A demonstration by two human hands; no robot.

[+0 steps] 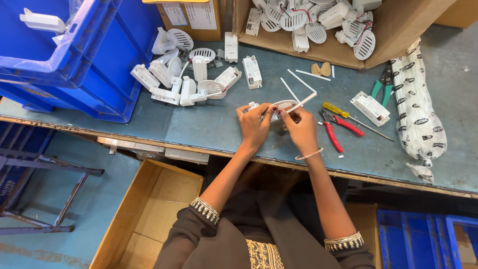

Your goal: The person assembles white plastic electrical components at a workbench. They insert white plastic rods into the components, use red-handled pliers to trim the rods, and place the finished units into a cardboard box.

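Along the bench's (199,124) far-left edge sit stacked blue crates (74,60); a cardboard box (398,30) of white fittings stands at the far edge. Near the right edge lies a printed plastic bag (418,109). Close to the near edge, mid-bench, the left hand (255,127) grips a white slotted lamp fitting (284,107), and the right hand (300,128) pinches a white sleeve tube (303,103) against it.

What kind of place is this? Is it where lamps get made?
Probably a small assembly workshop for light fittings. A cardboard box holds many white round fittings, more lie on the workbench, pliers sit nearby, and both hands work on one white fitting.
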